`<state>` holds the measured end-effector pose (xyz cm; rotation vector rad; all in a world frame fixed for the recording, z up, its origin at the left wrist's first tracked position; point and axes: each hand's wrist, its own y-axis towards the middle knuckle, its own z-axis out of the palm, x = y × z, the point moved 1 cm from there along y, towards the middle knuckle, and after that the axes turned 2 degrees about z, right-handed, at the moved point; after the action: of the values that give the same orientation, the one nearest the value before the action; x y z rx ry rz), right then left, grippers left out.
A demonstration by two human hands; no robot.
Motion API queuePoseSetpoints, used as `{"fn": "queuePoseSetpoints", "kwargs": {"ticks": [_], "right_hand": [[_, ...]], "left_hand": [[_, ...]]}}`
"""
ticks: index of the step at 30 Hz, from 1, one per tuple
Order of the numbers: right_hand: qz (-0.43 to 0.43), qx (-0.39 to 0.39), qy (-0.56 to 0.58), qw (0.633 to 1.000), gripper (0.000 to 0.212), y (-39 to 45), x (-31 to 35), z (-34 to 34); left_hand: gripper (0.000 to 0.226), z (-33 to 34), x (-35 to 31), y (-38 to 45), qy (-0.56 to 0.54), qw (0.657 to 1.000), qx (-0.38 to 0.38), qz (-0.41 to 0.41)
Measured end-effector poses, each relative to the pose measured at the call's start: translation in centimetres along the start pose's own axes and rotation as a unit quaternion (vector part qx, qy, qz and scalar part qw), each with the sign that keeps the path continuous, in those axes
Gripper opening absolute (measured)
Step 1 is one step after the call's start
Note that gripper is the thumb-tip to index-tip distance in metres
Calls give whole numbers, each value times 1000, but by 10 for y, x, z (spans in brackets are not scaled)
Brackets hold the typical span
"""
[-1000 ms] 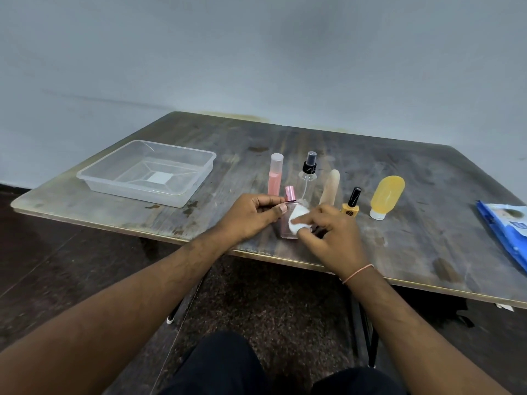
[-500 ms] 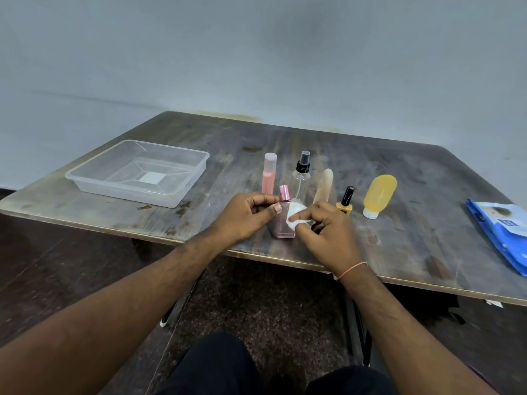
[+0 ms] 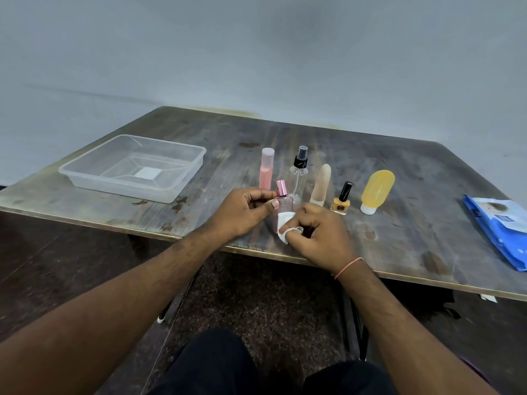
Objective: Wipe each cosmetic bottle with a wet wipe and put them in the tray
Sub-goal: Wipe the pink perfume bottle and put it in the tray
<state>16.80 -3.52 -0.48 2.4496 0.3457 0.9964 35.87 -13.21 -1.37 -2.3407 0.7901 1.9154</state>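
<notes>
Six bottles were in view, and none lay in the tray [image 3: 182,182] yet. The left hand [image 3: 242,213] had its grip clamped round the pink-capped bottle [image 3: 282,202], thumb pressed to the front and fingers curled behind, holding it upright near the front edge of the surface [image 3: 413,223]. The right hand [image 3: 316,233] pinched a folded wet wipe [image 3: 283,223] against the bottle's lower front face, so the bottle stood just left of and beyond that hand, its long axis vertical. The tray sat well apart to the left, on the left hand's side, so that hand looked the nearer one to carry the bottle over once wiped. Behind stood the pink tube [image 3: 265,172], the spray bottle [image 3: 299,173], the beige tube [image 3: 320,185], the nail polish [image 3: 341,202] and the yellow bottle [image 3: 376,191], all untouched. The blue wipe pack [image 3: 502,232] lay far right.
</notes>
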Motion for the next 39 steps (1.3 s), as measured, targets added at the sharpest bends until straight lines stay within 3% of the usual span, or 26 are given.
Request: {"fn": "queuePoseSetpoints", "kwargs": {"ticks": [6,16,24,31,39], "right_hand": [[53,-68,84,993,27,6,-7,-3],[85,29,87,992,27,7,-7,-1],[193,-29,198,960,20,14,-26,1],[181,-11,297,937,17,12,-22,-2],[163,-7,288,944,16,9,-20,-3]], "left_hand": [[28,0,-1,0,18,1000,7,15],[24,0,-7,-2,15,1000,-10,18],[30,0,-8,-3,48,997,10,54],[36,0,-9,-5,73,994,27,78],[43,4,-13,-9,10,998,-4,59]]}}
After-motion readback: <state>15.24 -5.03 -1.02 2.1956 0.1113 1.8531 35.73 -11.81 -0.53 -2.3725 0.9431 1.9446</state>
